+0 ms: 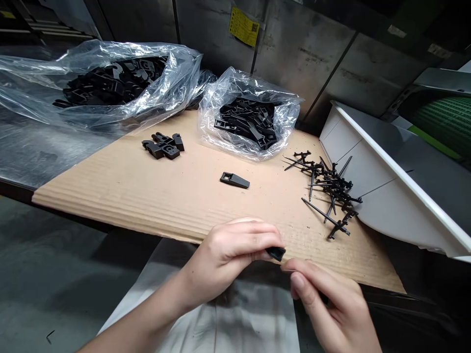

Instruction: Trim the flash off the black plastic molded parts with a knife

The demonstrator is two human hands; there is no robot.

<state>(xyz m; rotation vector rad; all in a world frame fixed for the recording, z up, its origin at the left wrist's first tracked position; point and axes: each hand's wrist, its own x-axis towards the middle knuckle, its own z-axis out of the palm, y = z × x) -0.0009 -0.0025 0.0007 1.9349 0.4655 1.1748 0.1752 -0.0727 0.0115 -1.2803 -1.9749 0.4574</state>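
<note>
My left hand [239, 250] is closed around a small black plastic part [275, 253], whose end sticks out past the fingertips; the rest is hidden in the grip. Just right of that end, my right hand [327, 299] has thumb and index finger curled close together. Something dark shows under its fingers, too covered to name. Beyond the hands, a tapered black plastic piece [234, 180] with a square opening lies on the cardboard [147, 201]. To the right, thin black plastic sprues [333, 189] lie in a tangled heap.
Several black blocks [164, 146] lie together at the left. Behind them is a large clear bag [180, 73] of black parts. A smaller clear bag [209, 108] of tapered pieces stands at the back middle. A white tray [401, 171] borders the right side.
</note>
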